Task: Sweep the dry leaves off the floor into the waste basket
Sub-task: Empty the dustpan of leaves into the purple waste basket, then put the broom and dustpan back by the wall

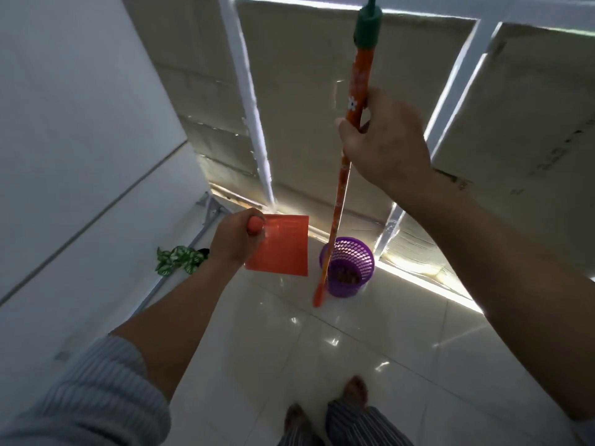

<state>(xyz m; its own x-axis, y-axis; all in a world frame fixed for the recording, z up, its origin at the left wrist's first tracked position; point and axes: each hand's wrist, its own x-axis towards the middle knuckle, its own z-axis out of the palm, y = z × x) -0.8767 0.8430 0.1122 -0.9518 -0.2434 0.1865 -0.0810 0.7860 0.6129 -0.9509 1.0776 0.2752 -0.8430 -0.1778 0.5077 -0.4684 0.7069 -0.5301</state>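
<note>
Leaves (349,278), brown and dry, lie in the bottom of the purple waste basket (351,268) at mid-frame, which suggests the sweeping is largely done. Beside it to the left, the left hand (236,239) curls round the orange dustpan (280,247) handle, the pan hanging tilted as though just emptied. Upper right, the right hand (383,146) wraps the broom (347,156) handle, kept upright and out of the way.

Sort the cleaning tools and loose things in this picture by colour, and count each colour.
Orange: 2, the dustpan and the broom
Purple: 1, the waste basket
Green and white: 1, the leafy sprig on the floor
Total: 4
</note>
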